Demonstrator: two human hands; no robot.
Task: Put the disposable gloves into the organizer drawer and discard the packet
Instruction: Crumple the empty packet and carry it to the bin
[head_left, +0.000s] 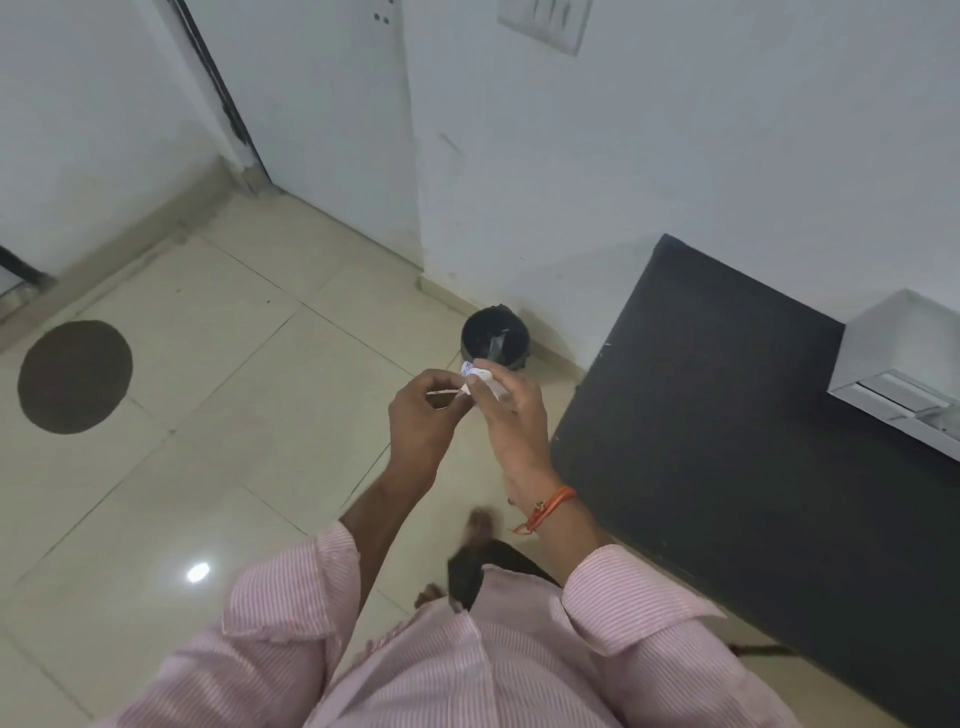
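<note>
Both my hands are raised in front of me over the floor, holding a small crumpled white packet (475, 381) with blue print between them. My left hand (423, 423) pinches its left edge with thumb and fingers. My right hand (511, 410) grips the packet's right side from above. A small black bin (496, 338) with a dark liner stands on the floor just beyond my hands, by the wall. The white organizer (901, 371) sits at the right on the black table, its drawer pulled out a little. No gloves are visible.
The black table (727, 441) fills the right side, its near corner close to my right wrist. A round dark mat (75, 376) lies on the beige tiled floor at left. White walls and a door stand behind the bin.
</note>
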